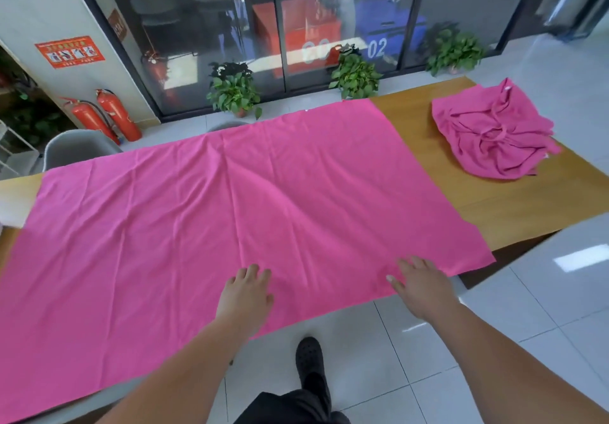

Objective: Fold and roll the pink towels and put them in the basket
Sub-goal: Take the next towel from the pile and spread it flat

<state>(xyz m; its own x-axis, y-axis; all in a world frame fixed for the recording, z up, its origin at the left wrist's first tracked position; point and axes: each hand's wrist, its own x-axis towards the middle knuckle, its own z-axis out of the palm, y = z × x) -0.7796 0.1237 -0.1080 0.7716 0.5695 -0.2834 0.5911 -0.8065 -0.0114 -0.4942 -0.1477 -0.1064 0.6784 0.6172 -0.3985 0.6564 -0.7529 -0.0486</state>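
one pink towel (230, 212) lies spread flat across the table (514, 206), unfolded; both the left hand (245, 295) and right hand (420, 287) press its near edge, fingers straight, gripping nothing. a crumpled pile of towels (494, 133) waits at the far right corner; no basket shows.

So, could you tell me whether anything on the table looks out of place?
The spread towel lies wrinkled, its near edge overhanging the table; other pink towels sit crumpled in a heap at right.
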